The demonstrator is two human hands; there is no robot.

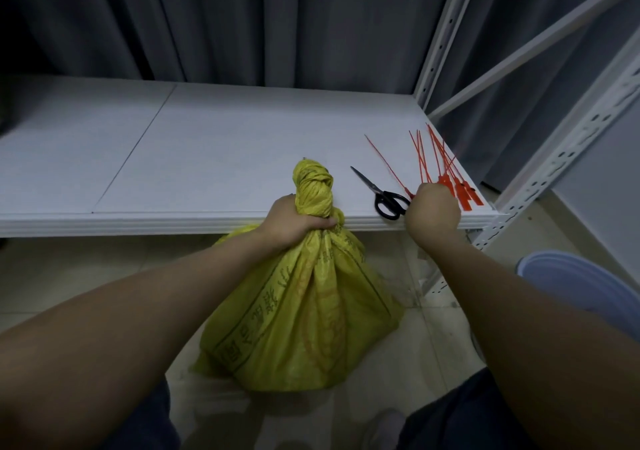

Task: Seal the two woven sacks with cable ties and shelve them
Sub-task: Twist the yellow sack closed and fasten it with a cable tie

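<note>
A yellow woven sack [304,314] with dark printed lettering stands on the floor in front of the shelf. My left hand [294,221] is clenched around its twisted neck, and the bunched top sticks up above my fist. On the white shelf board [214,158], at the right, lies a fan of several red cable ties [446,169]. My right hand [433,210] rests over their near ends with the fingers curled down; one thin red tie runs out from under it. I cannot tell if the fingers grip it. Only one sack is in view.
Black-handled scissors [384,195] lie on the shelf between my two hands. White perforated rack uprights [561,162] rise at the right. A pale blue round container [581,283] sits on the tiled floor at the right. Grey curtains hang behind the shelf.
</note>
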